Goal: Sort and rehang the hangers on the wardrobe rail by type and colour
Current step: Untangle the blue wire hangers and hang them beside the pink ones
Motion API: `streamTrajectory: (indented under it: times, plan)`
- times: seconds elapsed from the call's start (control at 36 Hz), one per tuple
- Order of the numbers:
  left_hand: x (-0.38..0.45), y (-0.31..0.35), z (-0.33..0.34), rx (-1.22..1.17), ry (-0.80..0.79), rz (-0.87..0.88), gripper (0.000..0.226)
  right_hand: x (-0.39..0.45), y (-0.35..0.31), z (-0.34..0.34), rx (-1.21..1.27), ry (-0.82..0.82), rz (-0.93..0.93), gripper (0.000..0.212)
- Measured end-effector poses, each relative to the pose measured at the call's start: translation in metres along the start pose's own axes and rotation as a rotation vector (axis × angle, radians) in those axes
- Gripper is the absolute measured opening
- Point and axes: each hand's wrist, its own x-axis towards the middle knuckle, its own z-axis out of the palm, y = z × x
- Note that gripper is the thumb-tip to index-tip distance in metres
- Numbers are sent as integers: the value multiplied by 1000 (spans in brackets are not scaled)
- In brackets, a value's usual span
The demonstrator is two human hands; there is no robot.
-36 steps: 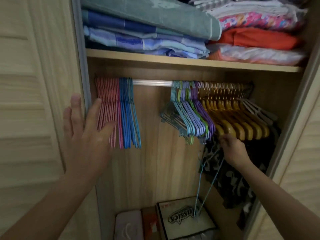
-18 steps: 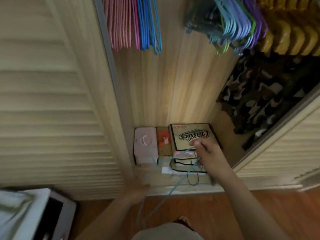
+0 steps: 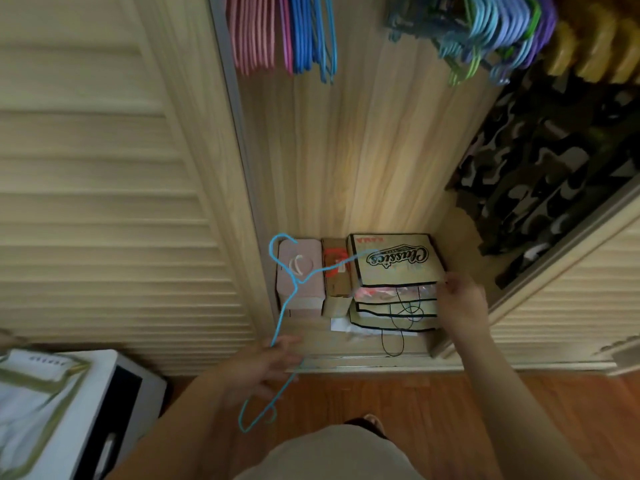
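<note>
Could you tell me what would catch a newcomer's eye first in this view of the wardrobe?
Most striking is the light blue wire hanger held low in the left hand, its hook reaching up over the pink box on the wardrobe floor. Beside that, the right hand touches the edge of the bag printed "Classics". Above, pink and blue hangers hang on the left, with mixed-colour hangers further right.
</note>
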Motion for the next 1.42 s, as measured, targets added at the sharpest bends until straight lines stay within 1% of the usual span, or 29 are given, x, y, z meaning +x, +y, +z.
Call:
streamTrajectory:
  times: [0.03,0.06,0.08,0.14,0.17,0.25,0.31,0.39,0.42,0.5,0.56,0.61,0.67,0.72,0.75,0.78,0.81,0.83,0.89,0.94,1.0,1.06,1.11,1.14,1.25,1.28,1.31,1.33,1.42]
  plan:
    - [-1,7,4,-47,-9,6,30,-8,-3,0,5,-32,-17,30]
    - [-2,19,10,-108,-15,24,30,-15,-7,0,22,-103,-31,25]
    - [-2,27,17,-168,-14,41,31,-25,-12,1,58,-210,-30,24]
    - [-3,47,28,-295,8,68,31,-42,-26,2,229,-415,-16,23]
    - [-3,54,33,-355,14,72,31,-50,-32,3,304,-492,-7,20]
    - [2,71,49,-483,11,59,35,-70,-45,2,352,-652,-67,22]
    - [6,80,61,-580,-12,48,42,-81,-51,-1,365,-751,-99,25]
    - [7,95,77,-648,-70,81,55,-91,-57,-10,343,-831,-143,30]
    - [6,100,82,-638,-73,103,59,-94,-58,-13,319,-830,-166,31]
    - [3,107,91,-613,-79,151,82,-95,-58,-23,273,-781,-205,31]
    - [2,109,94,-611,-85,159,84,-94,-57,-30,271,-769,-200,30]
    - [2,110,98,-615,-80,149,69,-92,-55,-34,257,-768,-211,32]
    - [2,114,104,-605,-53,131,43,-92,-54,-36,186,-771,-253,33]
    - [-2,120,111,-543,-51,117,10,-93,-54,-35,106,-793,-309,37]
    - [-5,123,114,-492,-42,115,3,-93,-53,-31,74,-789,-330,36]
    - [-6,124,118,-433,-37,120,3,-94,-53,-27,60,-772,-336,31]
    - [-10,127,121,-376,-42,133,10,-94,-53,-22,72,-741,-323,26]
    - [-15,130,125,-318,-56,155,22,-93,-52,-18,103,-686,-303,26]
    - [-23,134,128,-240,-94,199,38,-92,-52,-12,197,-565,-260,35]
    - [-34,140,128,-98,-88,258,39,-88,-50,-9,246,-475,-229,40]
    - [-41,149,123,183,7,380,35,-82,-51,-9,251,-395,-205,44]
    - [-47,160,114,343,169,554,32,-73,-57,-13,277,-323,-178,46]
    - [-57,174,101,340,361,732,28,-63,-65,-20,309,-257,-165,46]
    - [-64,182,92,317,484,837,26,-59,-71,-25,336,-222,-166,46]
    - [-106,232,50,356,967,1336,31,-40,-107,-50,457,-109,-232,49]
    - [-115,249,39,396,1070,1424,34,-33,-122,-59,491,-93,-262,49]
    - [-119,251,32,424,1156,1475,38,-36,-122,-64,515,-89,-262,48]
    - [-136,278,19,473,1289,1568,43,-28,-150,-77,558,-75,-336,48]
    - [-139,302,-4,686,1497,1496,62,-18,-169,-83,626,-70,-352,47]
